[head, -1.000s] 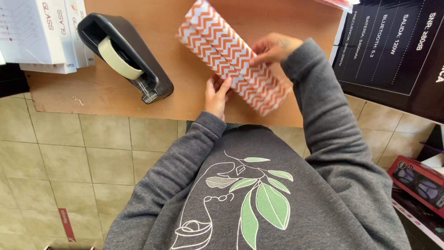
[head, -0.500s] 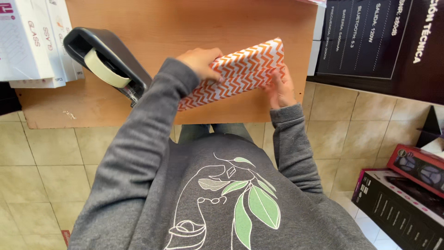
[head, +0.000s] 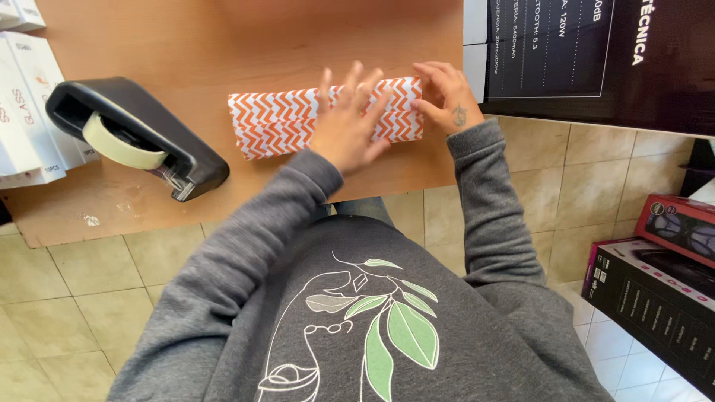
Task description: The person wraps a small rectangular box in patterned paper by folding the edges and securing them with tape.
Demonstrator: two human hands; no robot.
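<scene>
A box wrapped in orange-and-white zigzag paper [head: 279, 123] lies flat on the wooden table [head: 223, 45], its long side running left to right. My left hand [head: 346, 126] rests flat on top of its middle with the fingers spread. My right hand [head: 445, 97] is at the box's right end, its fingers curled onto the folded paper there. Both arms wear grey sleeves.
A black tape dispenser [head: 141, 138] with a pale roll stands left of the box. White boxes [head: 30, 104] sit at the table's far left. A large black carton [head: 596, 52] stands at the right. More boxed goods [head: 655, 290] lie on the tiled floor at the lower right.
The wrapped box was held tilted above the table and now lies flat and level. My left hand moved from its left end onto its top. The view shifted.
</scene>
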